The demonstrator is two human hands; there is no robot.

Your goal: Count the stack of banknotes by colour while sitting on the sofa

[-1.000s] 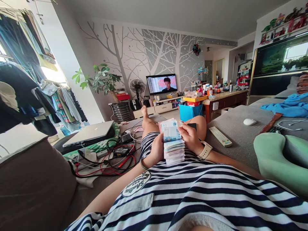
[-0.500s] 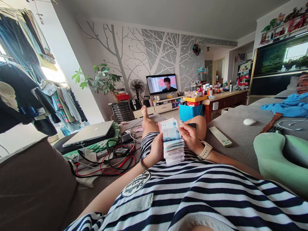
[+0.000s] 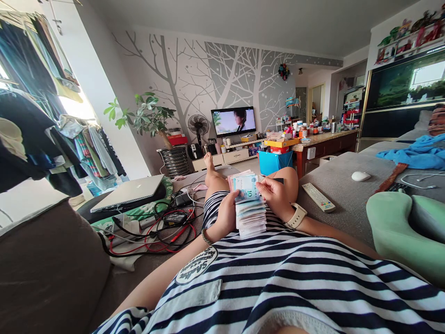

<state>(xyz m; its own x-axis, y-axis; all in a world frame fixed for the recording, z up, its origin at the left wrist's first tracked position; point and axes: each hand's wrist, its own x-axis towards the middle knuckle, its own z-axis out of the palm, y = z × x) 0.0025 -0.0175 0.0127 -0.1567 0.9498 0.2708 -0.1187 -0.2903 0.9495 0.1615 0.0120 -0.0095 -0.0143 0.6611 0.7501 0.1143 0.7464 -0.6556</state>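
Note:
A thick wad of banknotes (image 3: 251, 218) is held over my lap, its lower ends fanned out toward my belly. My left hand (image 3: 227, 213) is closed around the left side of the wad, with its thumb on the front note. That note is blue-green and shows a 10; pinkish notes stand behind it. At the upper right edge of the wad my right hand (image 3: 276, 197) is closed, thumb and forefinger pinching at the corner of the notes. A dark flat object (image 3: 279, 181) lies behind the right hand; I cannot tell what it is.
On the sofa to the left are a laptop (image 3: 128, 192) and tangled cables (image 3: 174, 222). To the right lie a remote control (image 3: 319, 197), a white mouse (image 3: 360, 176) and a green cushion (image 3: 392, 227). A cluttered table (image 3: 330, 138) and a blue bin (image 3: 274, 162) stand ahead.
The front note now lies flatter and shows its face with the 10, where before a note was bent over. My right hand has shifted slightly. The television picture has changed.

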